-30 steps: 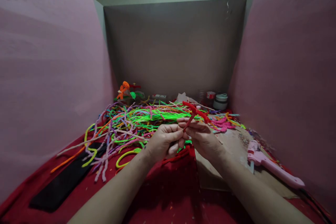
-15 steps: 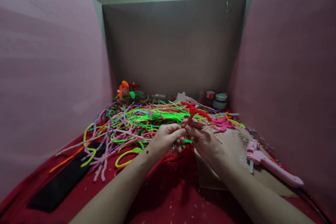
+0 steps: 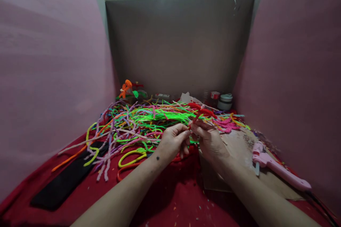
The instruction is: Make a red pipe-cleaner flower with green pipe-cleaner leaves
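Note:
Both my hands meet at the stem of a red pipe-cleaner flower, whose petals spread out above my fingers. My left hand is closed in a pinch at the lower end of the stem. Higher up, the thumb and fingers of my right hand grip the same stem. The stem's lowest part is hidden by my fingers. Right behind my hands lies a large heap of coloured pipe cleaners, mostly bright green in the middle.
Scissors with yellow and orange handles lie beside my left forearm. A black flat object is at left. On cardboard at right rests a pink glue gun. An orange flower and a lidded jar stand at the back.
The red flower has tilted to the right, its petals now seen more from the side. My hands stay together on the stem. The whole view has shifted slightly.

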Action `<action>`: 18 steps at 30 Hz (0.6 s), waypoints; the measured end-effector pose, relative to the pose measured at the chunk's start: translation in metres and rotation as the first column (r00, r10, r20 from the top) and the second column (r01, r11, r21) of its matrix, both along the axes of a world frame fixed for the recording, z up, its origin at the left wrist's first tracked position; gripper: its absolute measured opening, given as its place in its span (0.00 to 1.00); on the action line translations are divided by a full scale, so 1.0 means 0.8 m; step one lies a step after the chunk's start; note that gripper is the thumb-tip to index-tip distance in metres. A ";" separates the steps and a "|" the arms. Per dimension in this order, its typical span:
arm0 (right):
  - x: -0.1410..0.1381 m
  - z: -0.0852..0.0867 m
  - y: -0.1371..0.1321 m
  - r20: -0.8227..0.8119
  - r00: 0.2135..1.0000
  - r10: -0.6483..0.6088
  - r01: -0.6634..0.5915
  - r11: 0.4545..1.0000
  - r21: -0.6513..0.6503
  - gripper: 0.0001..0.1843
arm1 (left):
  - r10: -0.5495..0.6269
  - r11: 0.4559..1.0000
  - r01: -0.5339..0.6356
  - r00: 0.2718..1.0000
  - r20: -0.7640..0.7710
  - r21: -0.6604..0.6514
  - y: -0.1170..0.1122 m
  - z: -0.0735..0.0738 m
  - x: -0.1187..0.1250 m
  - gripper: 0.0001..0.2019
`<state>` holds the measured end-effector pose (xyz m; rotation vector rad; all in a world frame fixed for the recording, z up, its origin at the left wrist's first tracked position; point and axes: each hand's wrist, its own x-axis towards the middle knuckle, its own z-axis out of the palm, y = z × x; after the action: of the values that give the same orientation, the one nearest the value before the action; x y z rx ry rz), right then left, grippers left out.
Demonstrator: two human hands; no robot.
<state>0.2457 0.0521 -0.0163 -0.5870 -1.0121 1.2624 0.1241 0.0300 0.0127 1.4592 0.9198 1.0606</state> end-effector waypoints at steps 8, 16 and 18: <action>0.000 0.003 -0.003 0.036 0.995 -0.092 0.091 0.995 0.035 0.04 | 0.012 1.000 -0.011 0.998 0.058 -0.027 0.003 -0.007 0.002 0.10; 0.002 0.011 -0.005 -0.072 0.997 0.009 -0.009 1.000 -0.001 0.04 | -0.112 0.969 0.180 0.930 0.349 -0.168 0.004 -0.012 0.000 0.11; 0.003 0.015 -0.006 -0.099 0.994 0.040 -0.042 0.999 -0.019 0.05 | -0.145 0.955 0.230 0.912 0.383 -0.186 0.005 -0.012 -0.001 0.10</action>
<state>0.2480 0.0469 -0.0047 -0.5168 -0.9334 1.3266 0.1231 0.0344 0.0033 1.0870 0.5961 1.0029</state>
